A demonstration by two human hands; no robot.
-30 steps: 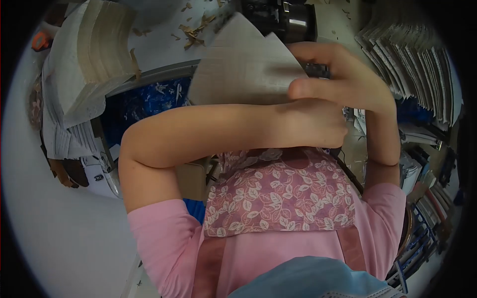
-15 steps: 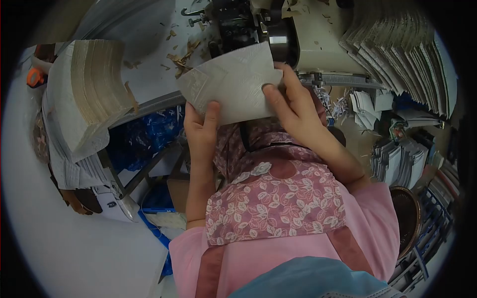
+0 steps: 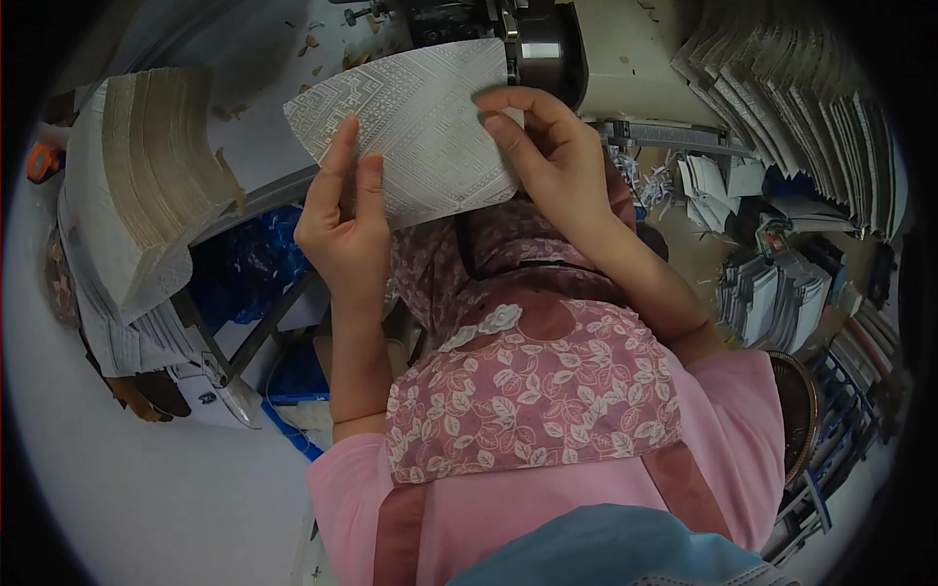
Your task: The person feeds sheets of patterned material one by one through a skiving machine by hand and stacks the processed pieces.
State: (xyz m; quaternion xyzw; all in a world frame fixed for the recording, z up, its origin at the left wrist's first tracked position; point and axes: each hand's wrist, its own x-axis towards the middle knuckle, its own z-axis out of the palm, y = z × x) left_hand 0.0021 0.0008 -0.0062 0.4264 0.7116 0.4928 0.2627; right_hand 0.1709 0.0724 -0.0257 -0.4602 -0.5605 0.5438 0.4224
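Flanking sheet (image 3: 420, 127): stacks (image 3: 156, 176), machine (image 3: 547, 49).

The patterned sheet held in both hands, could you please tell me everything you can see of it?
The patterned sheet is a pale grey, fan-shaped piece embossed with a geometric diamond design; it looks like paper. It is held up flat before a dark machine, the left hand gripping its lower left edge, the right hand its right edge.

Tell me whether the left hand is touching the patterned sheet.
Touching. The head view shows the left hand with its fingers pressed onto the patterned sheet's lower edge; the right hand grips the other side.
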